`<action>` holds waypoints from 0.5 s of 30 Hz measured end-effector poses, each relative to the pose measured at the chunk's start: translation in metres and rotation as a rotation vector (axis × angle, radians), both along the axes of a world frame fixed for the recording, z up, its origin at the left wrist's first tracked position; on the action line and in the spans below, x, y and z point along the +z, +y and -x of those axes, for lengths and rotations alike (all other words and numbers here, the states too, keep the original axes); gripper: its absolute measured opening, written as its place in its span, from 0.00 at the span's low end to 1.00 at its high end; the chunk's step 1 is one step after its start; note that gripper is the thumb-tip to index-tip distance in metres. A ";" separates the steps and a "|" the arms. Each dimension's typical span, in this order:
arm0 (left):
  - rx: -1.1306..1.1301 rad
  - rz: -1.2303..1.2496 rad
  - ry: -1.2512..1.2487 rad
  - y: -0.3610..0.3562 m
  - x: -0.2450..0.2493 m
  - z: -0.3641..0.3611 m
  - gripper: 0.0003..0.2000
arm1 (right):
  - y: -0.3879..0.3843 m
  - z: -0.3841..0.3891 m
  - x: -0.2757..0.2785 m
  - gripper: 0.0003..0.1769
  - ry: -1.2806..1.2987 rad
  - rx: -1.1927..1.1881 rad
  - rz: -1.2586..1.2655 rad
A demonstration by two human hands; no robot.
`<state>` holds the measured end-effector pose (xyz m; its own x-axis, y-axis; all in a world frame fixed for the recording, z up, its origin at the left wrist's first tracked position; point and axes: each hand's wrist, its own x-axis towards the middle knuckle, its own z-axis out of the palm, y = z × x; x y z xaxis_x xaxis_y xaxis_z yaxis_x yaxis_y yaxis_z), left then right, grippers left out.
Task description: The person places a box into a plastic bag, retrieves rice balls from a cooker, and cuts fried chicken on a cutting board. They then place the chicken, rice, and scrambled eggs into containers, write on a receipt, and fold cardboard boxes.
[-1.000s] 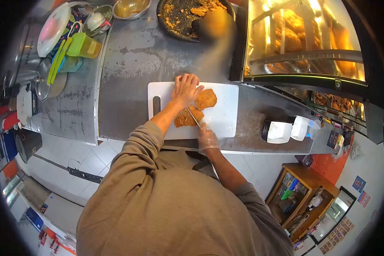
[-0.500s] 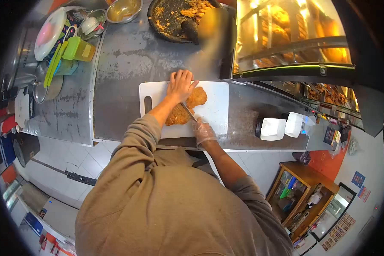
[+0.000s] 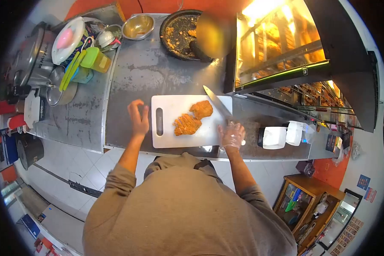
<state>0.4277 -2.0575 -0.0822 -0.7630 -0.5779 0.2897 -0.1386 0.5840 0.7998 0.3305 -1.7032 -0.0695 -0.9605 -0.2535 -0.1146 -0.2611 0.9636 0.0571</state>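
Observation:
A white cutting board (image 3: 166,102) lies on the metal counter with two pieces of golden breaded fried food on it. The lower fried piece (image 3: 187,124) is cut into strips, and the upper fried piece (image 3: 202,109) looks whole. Just left of the board, my bare left hand (image 3: 139,118) is raised, empty, its fingers apart and slightly curled. My right hand (image 3: 232,135), in a clear plastic glove, is at the board's right edge on the handle end of a knife (image 3: 216,101). The blade points up and left across the board's upper right corner; the handle is mostly hidden.
A large dark mortar (image 3: 175,40) with crumbs and a steel bowl (image 3: 138,27) stand at the back. White open boxes (image 3: 274,138) sit to the right. A lit glass food cabinet (image 3: 281,51) rises at upper right. Green containers (image 3: 96,59) and pans crowd the left.
My left hand has left the food and moved left off the board. The knife has come away from the fried pieces to the board's right side, with my right hand.

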 end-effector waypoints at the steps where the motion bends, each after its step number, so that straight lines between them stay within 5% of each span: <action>1: 0.000 0.007 0.001 -0.002 -0.001 -0.017 0.13 | -0.014 0.001 -0.004 0.36 -0.131 0.022 -0.026; 3: 0.085 -0.053 -0.087 -0.005 -0.008 -0.048 0.13 | -0.053 -0.009 -0.009 0.40 -0.214 0.264 0.489; 5: 0.091 -0.094 -0.122 -0.006 -0.029 -0.074 0.13 | -0.103 -0.030 0.012 0.46 -0.311 0.312 0.245; 15: 0.048 -0.174 -0.160 -0.023 -0.032 -0.094 0.14 | -0.166 -0.057 0.022 0.50 -0.428 -0.088 0.218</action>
